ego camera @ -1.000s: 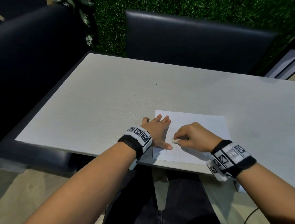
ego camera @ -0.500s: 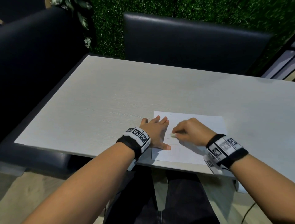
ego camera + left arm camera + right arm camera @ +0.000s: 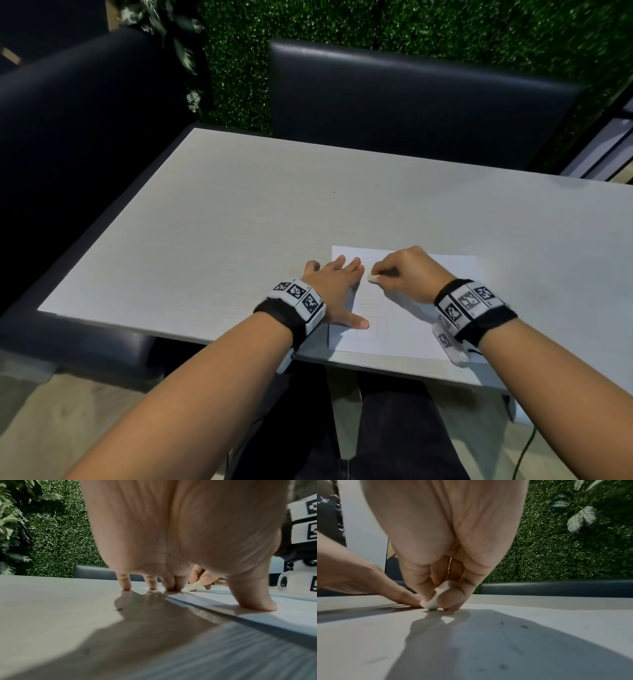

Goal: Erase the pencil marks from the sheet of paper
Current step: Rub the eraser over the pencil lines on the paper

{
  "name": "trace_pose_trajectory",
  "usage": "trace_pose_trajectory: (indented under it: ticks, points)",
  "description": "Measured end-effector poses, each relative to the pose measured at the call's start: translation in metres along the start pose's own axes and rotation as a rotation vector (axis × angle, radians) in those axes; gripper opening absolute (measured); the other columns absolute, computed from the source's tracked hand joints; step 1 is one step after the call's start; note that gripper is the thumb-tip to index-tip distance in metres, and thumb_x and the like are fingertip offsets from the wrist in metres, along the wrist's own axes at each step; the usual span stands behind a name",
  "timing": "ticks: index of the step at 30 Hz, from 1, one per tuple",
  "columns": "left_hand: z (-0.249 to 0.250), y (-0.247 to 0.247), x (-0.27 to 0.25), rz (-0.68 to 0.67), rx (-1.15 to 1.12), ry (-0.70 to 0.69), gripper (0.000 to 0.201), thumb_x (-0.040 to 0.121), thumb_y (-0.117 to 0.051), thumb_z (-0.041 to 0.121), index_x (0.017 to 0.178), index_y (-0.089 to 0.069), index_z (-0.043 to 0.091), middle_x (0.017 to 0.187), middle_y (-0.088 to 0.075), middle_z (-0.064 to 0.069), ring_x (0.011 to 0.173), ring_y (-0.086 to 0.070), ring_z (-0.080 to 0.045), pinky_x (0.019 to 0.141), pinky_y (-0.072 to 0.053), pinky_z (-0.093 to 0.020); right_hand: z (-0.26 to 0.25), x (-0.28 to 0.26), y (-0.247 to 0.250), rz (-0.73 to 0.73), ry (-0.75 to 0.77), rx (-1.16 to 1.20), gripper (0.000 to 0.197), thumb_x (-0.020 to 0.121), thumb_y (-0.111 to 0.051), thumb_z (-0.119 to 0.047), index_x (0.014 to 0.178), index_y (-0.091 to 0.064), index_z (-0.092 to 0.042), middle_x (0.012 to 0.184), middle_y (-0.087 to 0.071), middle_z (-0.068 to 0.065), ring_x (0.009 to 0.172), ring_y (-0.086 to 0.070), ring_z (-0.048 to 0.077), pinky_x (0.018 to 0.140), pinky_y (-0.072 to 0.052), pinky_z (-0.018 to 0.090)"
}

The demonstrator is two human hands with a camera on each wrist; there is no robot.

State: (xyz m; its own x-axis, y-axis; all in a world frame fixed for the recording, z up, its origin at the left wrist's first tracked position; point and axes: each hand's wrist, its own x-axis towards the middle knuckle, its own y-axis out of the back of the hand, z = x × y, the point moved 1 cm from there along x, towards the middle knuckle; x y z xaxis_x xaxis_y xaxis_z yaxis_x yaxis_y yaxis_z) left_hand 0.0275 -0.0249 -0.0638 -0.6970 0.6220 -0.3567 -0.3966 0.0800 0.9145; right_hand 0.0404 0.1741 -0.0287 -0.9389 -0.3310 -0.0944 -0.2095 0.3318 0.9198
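A white sheet of paper (image 3: 407,329) lies near the table's front edge, with faint pencil squares (image 3: 371,330) drawn at its near left. My left hand (image 3: 334,291) lies flat with spread fingers on the paper's left edge, thumb (image 3: 254,599) pressing the sheet. My right hand (image 3: 404,272) pinches a small white eraser (image 3: 372,278) between thumb and fingers, and its tip touches the paper (image 3: 539,635) just right of my left fingertips. The eraser (image 3: 435,599) shows clearly in the right wrist view, and the same eraser (image 3: 195,586) is visible past my left fingers.
The light wood-grain table (image 3: 239,222) stretches away to the left and far side. Dark padded chairs (image 3: 411,102) stand at the far side and at the left. A green hedge wall (image 3: 376,24) is behind them. Small eraser crumbs (image 3: 523,626) dot the paper.
My right hand has slid the eraser away from me up the sheet, from near the left thumb to beside the left fingertips. The left hand has stayed in place.
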Motion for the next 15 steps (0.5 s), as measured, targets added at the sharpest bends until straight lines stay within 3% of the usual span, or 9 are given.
trace_pose_trajectory:
  ticks: [4,8,10,12,15]
  points:
    - [-0.004,-0.002,-0.001,0.001,0.012,0.027,0.128,0.074,-0.056,0.089,0.165,0.001,0.018,0.173,0.006,0.003,0.159,0.002,-0.019,0.123,-0.01,-0.057,-0.007,-0.016,-0.011,-0.057,0.061,-0.004,0.017,0.093,-0.067,-0.031,0.102,-0.08,-0.022,0.092,-0.075,-0.01,0.085,-0.064,0.007,0.081,-0.049,0.022]
    - [-0.006,-0.003,0.001,0.014,0.021,0.033,0.132,0.07,-0.054,0.093,0.165,0.0,0.019,0.173,0.005,0.003,0.159,0.001,-0.017,0.121,-0.014,-0.057,-0.013,-0.028,-0.014,-0.137,0.129,-0.019,0.017,0.092,-0.068,-0.031,0.101,-0.079,-0.025,0.092,-0.074,-0.01,0.083,-0.064,0.005,0.08,-0.05,0.022]
    - [-0.006,-0.002,0.0,0.0,0.037,0.028,0.129,0.072,-0.051,0.093,0.165,0.0,0.02,0.173,0.006,0.004,0.159,0.0,-0.018,0.12,-0.015,-0.057,-0.009,-0.014,-0.006,-0.067,0.084,-0.015,0.018,0.094,-0.068,-0.034,0.101,-0.08,-0.023,0.091,-0.075,-0.008,0.082,-0.063,0.007,0.08,-0.049,0.023]
    - [-0.006,0.005,-0.002,-0.037,0.037,0.027,0.125,0.074,-0.045,0.095,0.165,0.0,0.023,0.173,0.006,0.006,0.159,-0.002,-0.018,0.12,-0.014,-0.058,-0.007,0.001,0.0,-0.019,0.05,-0.03,0.018,0.095,-0.067,-0.037,0.095,-0.08,-0.023,0.086,-0.075,-0.006,0.082,-0.064,0.012,0.081,-0.051,0.03]
    - [-0.011,0.019,-0.002,-0.098,0.019,0.019,0.105,0.086,-0.039,0.087,0.165,-0.006,0.025,0.172,0.005,0.009,0.159,-0.004,-0.018,0.119,-0.014,-0.06,-0.007,0.006,0.001,-0.054,0.017,-0.047,0.019,0.094,-0.067,-0.039,0.091,-0.079,-0.024,0.08,-0.074,-0.005,0.08,-0.064,0.013,0.079,-0.052,0.033]
